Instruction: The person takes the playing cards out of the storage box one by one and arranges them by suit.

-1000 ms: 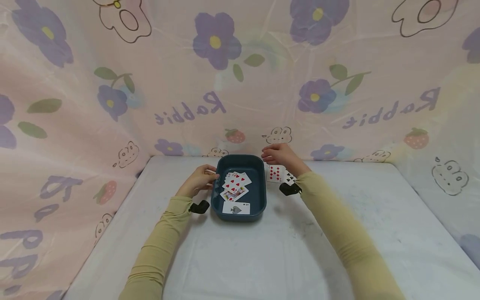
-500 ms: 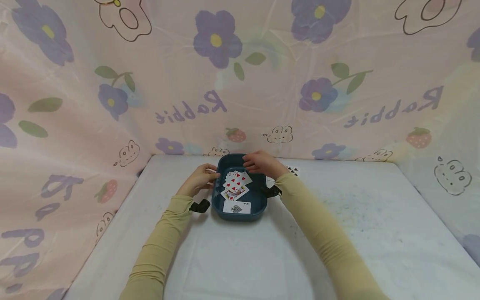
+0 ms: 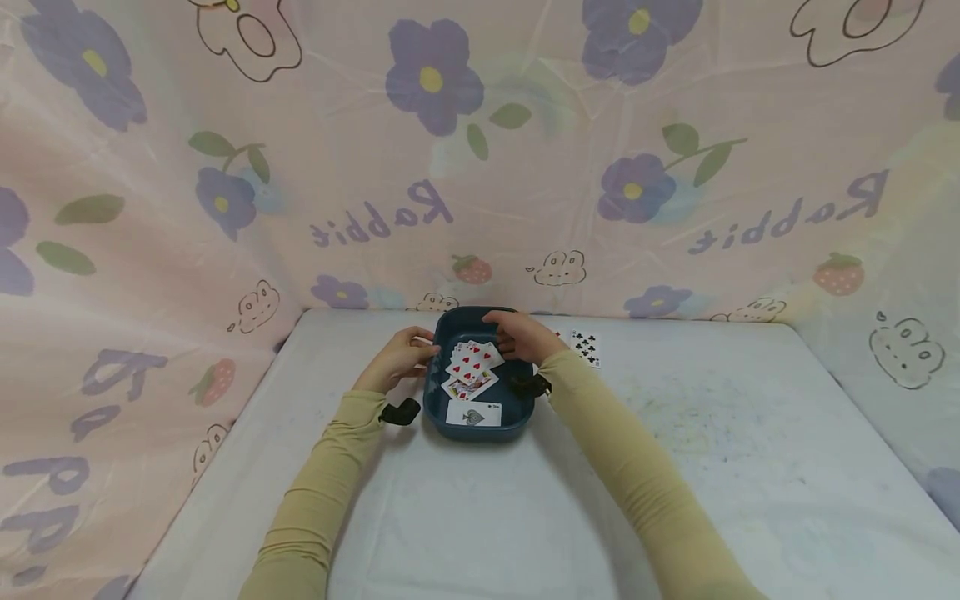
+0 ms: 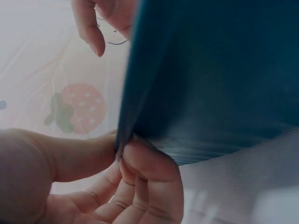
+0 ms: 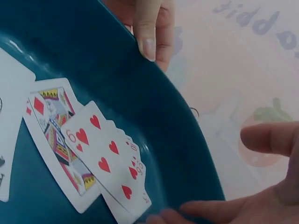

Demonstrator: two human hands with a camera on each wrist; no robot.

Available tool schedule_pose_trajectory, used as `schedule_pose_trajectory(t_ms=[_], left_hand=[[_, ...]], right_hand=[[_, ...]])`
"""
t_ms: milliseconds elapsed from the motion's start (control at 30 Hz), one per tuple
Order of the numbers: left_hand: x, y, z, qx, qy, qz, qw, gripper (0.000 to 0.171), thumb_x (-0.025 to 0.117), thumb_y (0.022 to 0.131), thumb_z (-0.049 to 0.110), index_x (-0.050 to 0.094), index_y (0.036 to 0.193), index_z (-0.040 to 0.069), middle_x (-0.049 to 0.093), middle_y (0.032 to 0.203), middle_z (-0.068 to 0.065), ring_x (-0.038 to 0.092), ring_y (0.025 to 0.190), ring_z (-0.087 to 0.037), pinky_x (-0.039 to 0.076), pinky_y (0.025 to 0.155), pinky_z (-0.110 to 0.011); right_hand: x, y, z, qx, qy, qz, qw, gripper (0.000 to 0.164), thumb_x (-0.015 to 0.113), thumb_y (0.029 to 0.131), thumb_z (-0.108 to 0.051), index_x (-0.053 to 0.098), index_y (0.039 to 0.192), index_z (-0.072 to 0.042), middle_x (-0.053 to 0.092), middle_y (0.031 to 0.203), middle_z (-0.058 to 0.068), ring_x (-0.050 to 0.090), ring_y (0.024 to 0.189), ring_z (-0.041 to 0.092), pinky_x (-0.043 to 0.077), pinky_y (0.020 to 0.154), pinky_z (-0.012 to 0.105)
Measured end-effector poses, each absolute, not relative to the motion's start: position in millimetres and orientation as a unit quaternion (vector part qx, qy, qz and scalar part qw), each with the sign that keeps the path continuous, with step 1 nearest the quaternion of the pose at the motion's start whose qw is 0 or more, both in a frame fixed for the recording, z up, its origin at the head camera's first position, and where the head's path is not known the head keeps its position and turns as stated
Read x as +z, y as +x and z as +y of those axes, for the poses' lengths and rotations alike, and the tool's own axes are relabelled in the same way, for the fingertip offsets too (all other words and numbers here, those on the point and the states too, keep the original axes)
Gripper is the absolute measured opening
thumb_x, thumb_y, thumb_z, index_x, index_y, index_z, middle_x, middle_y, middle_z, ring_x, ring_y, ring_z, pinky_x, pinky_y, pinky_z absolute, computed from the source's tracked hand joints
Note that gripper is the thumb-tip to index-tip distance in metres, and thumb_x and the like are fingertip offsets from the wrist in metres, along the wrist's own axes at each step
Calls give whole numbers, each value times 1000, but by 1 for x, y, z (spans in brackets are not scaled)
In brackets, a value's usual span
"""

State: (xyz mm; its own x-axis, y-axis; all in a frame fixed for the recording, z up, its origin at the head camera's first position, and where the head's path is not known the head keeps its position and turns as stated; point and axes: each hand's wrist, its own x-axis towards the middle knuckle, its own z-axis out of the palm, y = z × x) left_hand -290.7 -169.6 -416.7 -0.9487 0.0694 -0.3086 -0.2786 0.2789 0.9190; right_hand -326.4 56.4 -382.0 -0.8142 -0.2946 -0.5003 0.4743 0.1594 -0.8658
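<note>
A dark teal tray [image 3: 480, 434] stands on the white table. My left hand [image 3: 396, 360] pinches its left rim, thumb on one face and fingers on the other in the left wrist view. My right hand [image 3: 527, 337] is over the tray's far right part. In the right wrist view its thumb [image 5: 266, 138] stands apart from its fingers, whose tips are near the fanned playing cards; no card shows in it. Inside the tray lie an overlapping pile topped by a hearts card [image 5: 105, 154], a diamond face card [image 5: 58, 135] beneath it, and an ace of spades [image 3: 474, 414].
On the table right of the tray lies a clubs card [image 3: 586, 348]. Beside it, a red-suited card [image 3: 557, 335] is mostly hidden by my right hand. A printed curtain [image 3: 540, 167] rises behind the table's back edge.
My right hand has moved left from above the cards on the table to over the tray, then slightly lower. My left hand has kept its grip on the rim.
</note>
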Motion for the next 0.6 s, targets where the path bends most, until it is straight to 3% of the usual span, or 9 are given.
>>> schedule_pose_trajectory(t_ms=[300,600], left_hand=[[-416,-289,-169,599,-68,785,142,34,58,97,11,45,127,3,55,118,-22,58,98,-30,52,69,-30],[-416,-290,-169,597,-71,787,140,34,58,97,12,46,127,3,57,109,-17,59,87,-24,51,68,-30]], right_hand=[[-388,-326,52,-645,101,698,294,81,62,92,-29,13,151,-4,20,151,22,22,137,37,20,111,50],[-392,-328,49,-658,136,676,302,72,61,90,-30,28,142,7,32,141,25,35,130,39,28,107,50]])
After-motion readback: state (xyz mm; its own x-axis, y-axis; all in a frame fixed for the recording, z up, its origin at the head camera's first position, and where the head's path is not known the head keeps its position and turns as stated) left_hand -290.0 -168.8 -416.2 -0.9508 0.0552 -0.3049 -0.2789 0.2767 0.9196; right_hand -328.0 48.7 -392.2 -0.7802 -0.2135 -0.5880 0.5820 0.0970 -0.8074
